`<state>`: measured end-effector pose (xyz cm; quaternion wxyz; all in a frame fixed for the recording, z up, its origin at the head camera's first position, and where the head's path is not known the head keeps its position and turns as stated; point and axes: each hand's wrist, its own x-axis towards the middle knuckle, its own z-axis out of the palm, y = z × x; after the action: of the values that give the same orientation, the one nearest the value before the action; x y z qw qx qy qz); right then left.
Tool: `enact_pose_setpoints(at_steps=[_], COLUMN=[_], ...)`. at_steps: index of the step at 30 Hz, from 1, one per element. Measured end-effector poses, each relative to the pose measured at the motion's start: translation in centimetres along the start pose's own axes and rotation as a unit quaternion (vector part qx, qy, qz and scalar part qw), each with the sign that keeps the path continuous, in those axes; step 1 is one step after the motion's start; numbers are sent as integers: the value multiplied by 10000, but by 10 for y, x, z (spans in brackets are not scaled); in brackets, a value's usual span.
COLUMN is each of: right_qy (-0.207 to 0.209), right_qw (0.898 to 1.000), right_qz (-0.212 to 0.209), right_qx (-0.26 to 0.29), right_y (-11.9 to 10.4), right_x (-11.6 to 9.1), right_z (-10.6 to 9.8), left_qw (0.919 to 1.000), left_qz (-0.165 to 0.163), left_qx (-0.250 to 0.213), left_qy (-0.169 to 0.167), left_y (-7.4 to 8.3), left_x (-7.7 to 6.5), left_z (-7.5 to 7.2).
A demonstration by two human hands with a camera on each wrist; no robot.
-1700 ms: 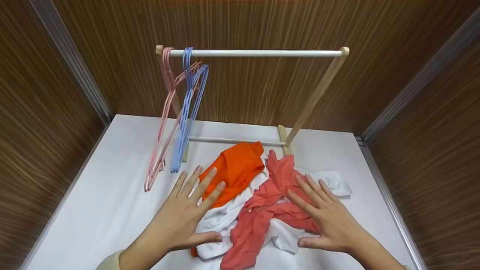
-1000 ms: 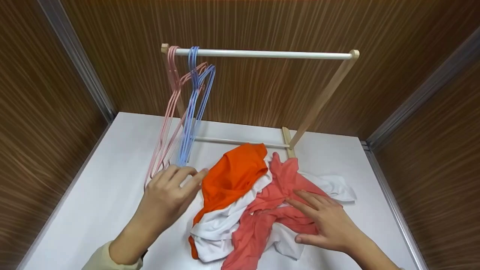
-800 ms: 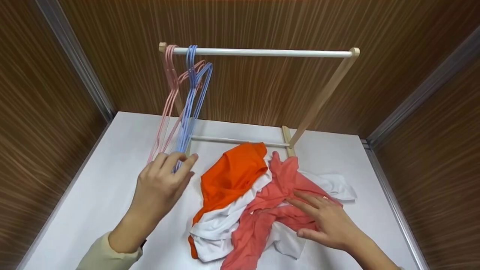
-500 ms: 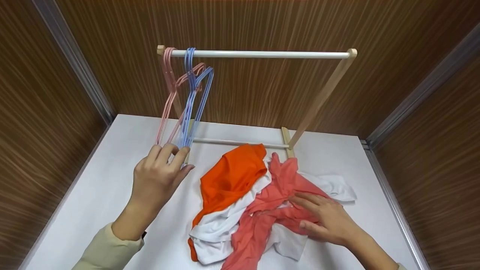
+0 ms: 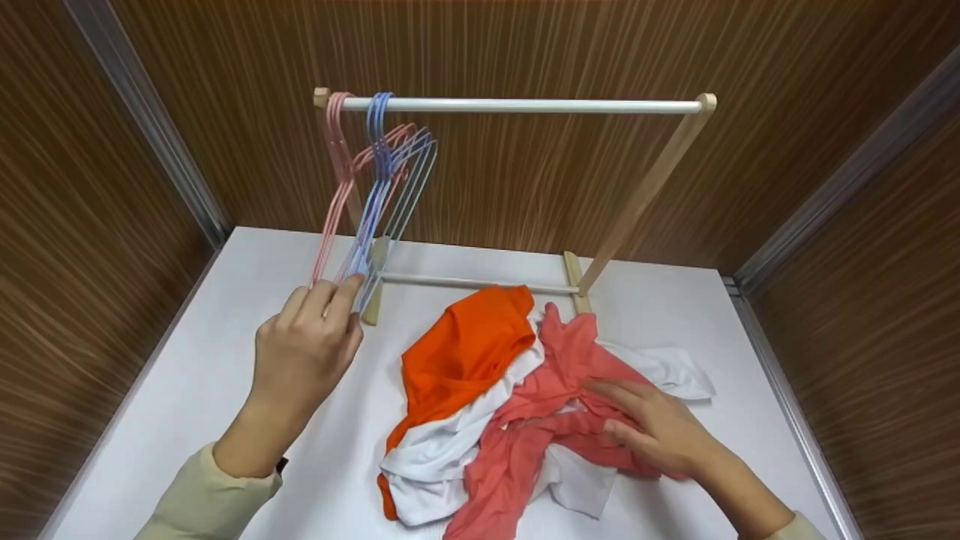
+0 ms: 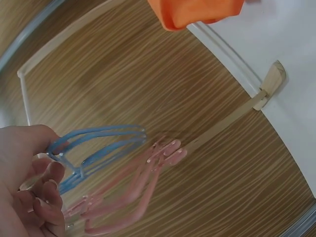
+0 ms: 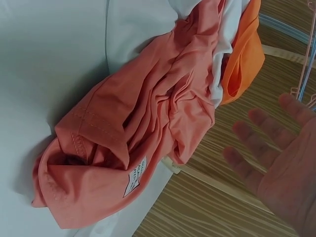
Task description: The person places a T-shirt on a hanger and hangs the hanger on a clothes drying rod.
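Observation:
My left hand (image 5: 304, 345) reaches to the lower ends of the hangers on the rack's left. In the left wrist view its thumb and curled fingers pinch the blue hangers (image 6: 106, 140), still hooked over the white rail (image 5: 525, 106). Beside them hang several pink hangers (image 5: 337, 150), close to the same fingers. My right hand (image 5: 660, 427) hovers over the coral garment (image 5: 517, 435), fingers extended and holding nothing; the right wrist view shows it apart from the cloth. An orange garment (image 5: 465, 349) and a white garment (image 5: 427, 450) lie heaped with the coral one.
The rack has wooden legs (image 5: 649, 195) and a low crossbar (image 5: 472, 282) behind the heap. Brown wood-grain panels (image 5: 525, 45) enclose the white table (image 5: 172, 360) on three sides. Another white cloth piece (image 5: 675, 371) sticks out at right.
My left hand has gone from spread over the orange garment to the hangers and now grips the blue ones, whose frames have fanned apart. My right hand has stayed over the coral garment, turning slightly.

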<state>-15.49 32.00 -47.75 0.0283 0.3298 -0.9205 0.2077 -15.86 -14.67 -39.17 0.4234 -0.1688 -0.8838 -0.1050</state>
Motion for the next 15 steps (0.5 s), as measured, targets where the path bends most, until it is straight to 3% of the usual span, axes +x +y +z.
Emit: enact_pose_setpoints(at_steps=[7,15], right_qy=[-85,-98], right_qw=[9973,9946], right_qz=[511,615], right_qx=[528,833], right_y=[8,15], right_x=[8,17], right_z=[3,5], left_qw=[9971,9822], left_qz=[-508,-1172], left_qx=[-559,-1388], left_qy=[-72,-474], left_y=[-2,0], left_x=[4,20], left_z=[-2,-3])
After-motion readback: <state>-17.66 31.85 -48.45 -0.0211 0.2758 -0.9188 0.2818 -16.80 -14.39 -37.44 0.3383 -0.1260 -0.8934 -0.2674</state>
